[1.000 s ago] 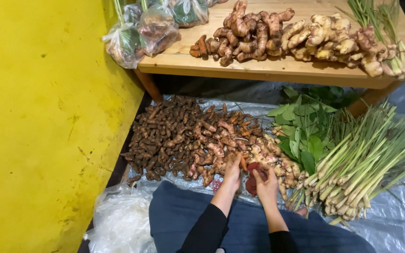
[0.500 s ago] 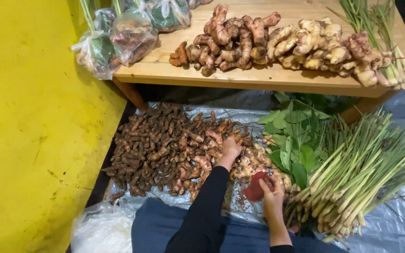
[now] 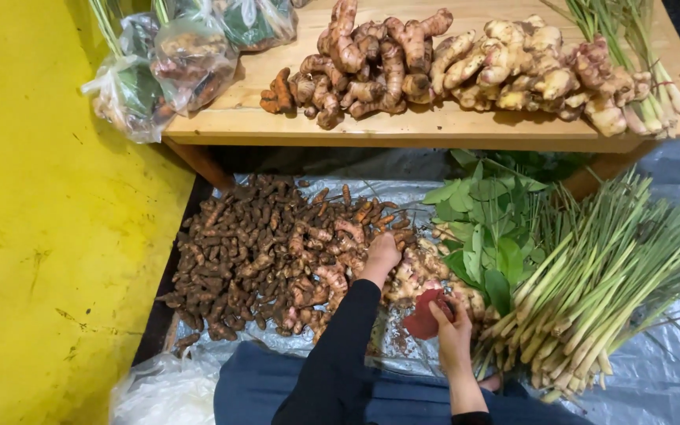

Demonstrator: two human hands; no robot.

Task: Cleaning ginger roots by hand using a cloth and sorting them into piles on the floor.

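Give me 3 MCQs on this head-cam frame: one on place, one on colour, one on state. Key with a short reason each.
1. Where does the lemongrass bundle lie?
A. on the wooden table
B. on the plastic sheet on the floor, right of the green leaves
C. against the yellow wall

2. What colour is the thing that the right hand holds?
A. dark red
B. blue
C. white

3. What is the left hand doing?
A. resting on the table top
B. holding a plastic bag
C. reaching into the pile of small brown rhizomes

Key: 1 B, the stalks lie on the plastic sheet beside the green leaves, below the wooden table. 2 A, the red item shows at its fingers. 3 C, the hand sits knuckles-up on the rhizome pile.
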